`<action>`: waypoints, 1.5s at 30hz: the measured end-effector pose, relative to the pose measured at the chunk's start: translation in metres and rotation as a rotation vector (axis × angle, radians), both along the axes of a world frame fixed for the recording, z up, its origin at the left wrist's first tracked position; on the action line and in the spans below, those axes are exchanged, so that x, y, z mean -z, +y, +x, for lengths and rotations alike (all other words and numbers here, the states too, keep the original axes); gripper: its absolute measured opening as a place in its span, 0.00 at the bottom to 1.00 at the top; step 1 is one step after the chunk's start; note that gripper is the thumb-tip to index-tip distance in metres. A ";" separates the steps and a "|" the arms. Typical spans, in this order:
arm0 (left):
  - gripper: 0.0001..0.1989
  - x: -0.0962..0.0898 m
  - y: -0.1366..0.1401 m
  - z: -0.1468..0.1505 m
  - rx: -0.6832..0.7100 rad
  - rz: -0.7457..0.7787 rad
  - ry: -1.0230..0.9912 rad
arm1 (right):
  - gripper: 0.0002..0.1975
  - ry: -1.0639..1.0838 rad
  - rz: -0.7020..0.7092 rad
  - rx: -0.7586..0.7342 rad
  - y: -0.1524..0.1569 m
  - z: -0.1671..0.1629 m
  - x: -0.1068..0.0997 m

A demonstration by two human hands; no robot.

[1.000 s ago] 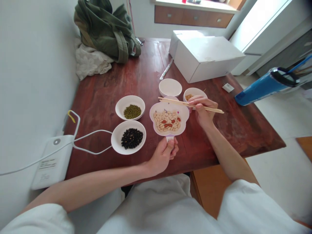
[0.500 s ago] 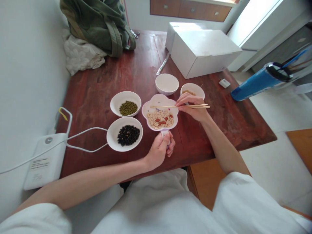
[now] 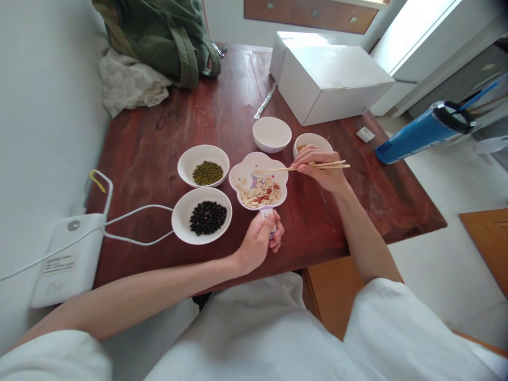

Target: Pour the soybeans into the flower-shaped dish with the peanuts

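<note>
My left hand (image 3: 262, 236) is wrapped round the short handle of a white flower-shaped bowl (image 3: 254, 162). Pale peanuts (image 3: 254, 197) and a few red-skinned ones lie in the near part of this bowl. Between the fingers of my right hand (image 3: 322, 168) is a pair of chopsticks (image 3: 273, 170), their tips over the upper middle of the flower-shaped bowl, apart from the peanuts. Behind my right hand, a white bowl (image 3: 323, 138) with yellowish contents is partly hidden. A white bowl with green beans (image 3: 207, 173) and another with black beans (image 3: 208, 217) stand at the left.
An empty white bowl (image 3: 272, 133) stands beyond the flower-shaped one. Farther back are a white box (image 3: 337, 79), a foil strip (image 3: 264, 103) and a green bag (image 3: 159, 42). A blue tumbler (image 3: 416, 135) and white adapter (image 3: 365, 135) sit right; a corded white device (image 3: 67, 259) left.
My right hand and the chopsticks have shifted slightly right. The peanuts have spread differently, baring more of the bowl's printed bottom. My left hand keeps its hold on the handle.
</note>
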State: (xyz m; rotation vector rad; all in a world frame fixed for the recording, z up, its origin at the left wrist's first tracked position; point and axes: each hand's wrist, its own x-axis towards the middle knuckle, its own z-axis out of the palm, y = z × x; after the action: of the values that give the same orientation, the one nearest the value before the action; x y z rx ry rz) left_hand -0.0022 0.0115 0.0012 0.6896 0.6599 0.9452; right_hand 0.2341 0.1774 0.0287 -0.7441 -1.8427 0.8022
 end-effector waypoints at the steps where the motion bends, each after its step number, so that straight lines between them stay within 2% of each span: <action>1: 0.26 0.000 0.000 0.000 -0.001 0.008 -0.001 | 0.08 -0.024 -0.011 -0.017 0.000 0.003 -0.002; 5: 0.26 0.002 0.000 0.000 -0.004 0.033 0.000 | 0.16 -0.018 -0.062 -0.095 -0.002 0.010 -0.008; 9: 0.26 0.000 -0.001 0.000 0.014 0.043 0.021 | 0.24 0.098 -0.033 0.051 -0.004 0.009 -0.009; 12: 0.26 -0.001 -0.002 -0.001 0.006 0.028 0.026 | 0.28 0.092 -0.050 0.046 -0.005 0.007 -0.009; 28: 0.26 -0.004 -0.001 0.001 0.002 0.023 0.049 | 0.32 0.154 -0.055 0.079 -0.008 0.000 -0.006; 32: 0.25 -0.001 -0.001 0.001 -0.007 0.033 0.028 | 0.33 0.205 -0.029 0.113 -0.007 -0.003 -0.004; 37: 0.26 0.002 -0.001 0.002 -0.008 0.024 0.023 | 0.35 0.177 -0.068 0.133 -0.004 -0.004 0.000; 41: 0.26 0.001 -0.001 0.002 -0.004 0.016 0.022 | 0.36 0.316 -0.061 0.178 -0.003 -0.009 0.000; 45: 0.26 -0.002 -0.001 0.001 -0.002 -0.008 -0.001 | 0.44 0.456 -0.084 0.211 -0.002 -0.015 -0.003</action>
State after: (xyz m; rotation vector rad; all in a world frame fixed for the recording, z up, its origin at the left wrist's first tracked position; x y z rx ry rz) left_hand -0.0009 0.0108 0.0032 0.6816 0.6634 0.9440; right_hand 0.2193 0.1751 0.0318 -0.7246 -1.3078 0.8345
